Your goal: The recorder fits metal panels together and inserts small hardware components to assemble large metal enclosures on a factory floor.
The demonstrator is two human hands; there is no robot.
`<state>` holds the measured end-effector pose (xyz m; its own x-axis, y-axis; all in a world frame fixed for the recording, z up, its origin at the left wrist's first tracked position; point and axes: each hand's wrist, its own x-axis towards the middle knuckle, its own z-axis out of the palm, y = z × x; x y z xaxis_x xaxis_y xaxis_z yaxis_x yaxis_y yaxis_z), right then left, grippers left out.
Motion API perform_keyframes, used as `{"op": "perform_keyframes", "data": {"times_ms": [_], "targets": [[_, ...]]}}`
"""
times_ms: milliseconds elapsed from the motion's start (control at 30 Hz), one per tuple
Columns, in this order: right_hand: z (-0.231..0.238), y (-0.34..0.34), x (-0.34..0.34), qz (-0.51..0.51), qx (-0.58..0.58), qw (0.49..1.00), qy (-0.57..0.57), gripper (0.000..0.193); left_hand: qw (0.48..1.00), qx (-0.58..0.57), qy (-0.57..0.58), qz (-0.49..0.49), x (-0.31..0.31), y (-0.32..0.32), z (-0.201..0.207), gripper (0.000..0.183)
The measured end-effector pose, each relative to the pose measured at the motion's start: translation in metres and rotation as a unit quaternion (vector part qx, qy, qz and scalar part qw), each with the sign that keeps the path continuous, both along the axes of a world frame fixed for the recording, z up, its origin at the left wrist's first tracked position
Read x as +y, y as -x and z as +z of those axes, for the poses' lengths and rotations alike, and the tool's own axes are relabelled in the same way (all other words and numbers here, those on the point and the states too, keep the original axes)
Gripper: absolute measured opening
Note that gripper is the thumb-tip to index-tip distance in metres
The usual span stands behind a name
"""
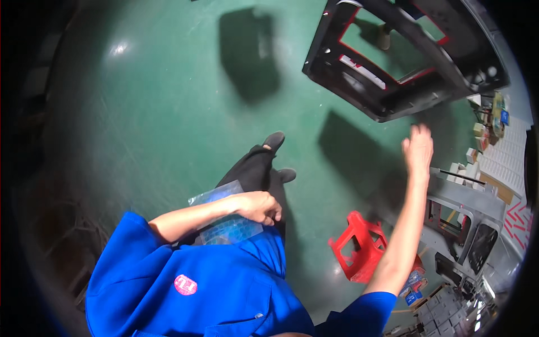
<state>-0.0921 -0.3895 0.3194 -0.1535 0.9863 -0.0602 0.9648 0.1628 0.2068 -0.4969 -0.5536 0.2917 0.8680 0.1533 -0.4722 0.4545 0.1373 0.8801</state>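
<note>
My right arm stretches forward, and my right hand (419, 149) is open, its fingertips just below the near edge of a large black panel frame (398, 104). I see a small gap between them. The frame has window openings edged in red and a white strip on its inner side. My left hand (259, 208) is bent in front of my waist with fingers curled; what they hold, if anything, is hidden. A clear bubble-wrap sheet (230, 230) lies against my body under my left forearm and shows on both sides of it.
A red plastic stool (362, 247) stands on the green floor (168, 112) below my right arm. Grey panel frames (463, 205) stand at the right, near small boxes (481, 136) and a stack of grey parts (441, 309). Dark shadows fall on the floor ahead.
</note>
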Motion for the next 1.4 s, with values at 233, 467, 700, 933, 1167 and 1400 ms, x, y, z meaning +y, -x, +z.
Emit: {"op": "perform_keyframes", "data": {"times_ms": [233, 467, 700, 933, 1167, 1400], "targets": [[-0.065, 0.021, -0.165, -0.044, 0.138, 0.988, 0.06, 0.024, 0.997, 0.011, -0.075, -0.029, -0.05, -0.027, 0.021, 0.029], [-0.121, 0.014, -0.4, -0.218, 0.179, 0.905, 0.317, 0.031, 0.992, 0.039, -0.118, -0.033, -0.089, -0.058, 0.031, 0.03], [-0.126, 0.021, -0.521, -0.384, 0.212, 0.78, 0.446, 0.032, 0.991, 0.053, -0.12, -0.022, -0.087, -0.097, 0.015, 0.03], [-0.124, 0.018, -0.43, -0.401, 0.266, 0.778, 0.404, 0.031, 0.991, 0.085, -0.09, 0.04, -0.02, -0.109, -0.006, 0.028], [-0.119, 0.047, -0.307, -0.307, 0.367, 0.828, 0.294, 0.027, 0.988, 0.065, -0.061, 0.128, 0.076, -0.115, -0.006, 0.023], [-0.093, 0.039, -0.275, -0.325, 0.371, 0.824, 0.278, 0.027, 0.985, 0.053, -0.067, 0.148, 0.141, -0.15, 0.019, 0.027]]}}
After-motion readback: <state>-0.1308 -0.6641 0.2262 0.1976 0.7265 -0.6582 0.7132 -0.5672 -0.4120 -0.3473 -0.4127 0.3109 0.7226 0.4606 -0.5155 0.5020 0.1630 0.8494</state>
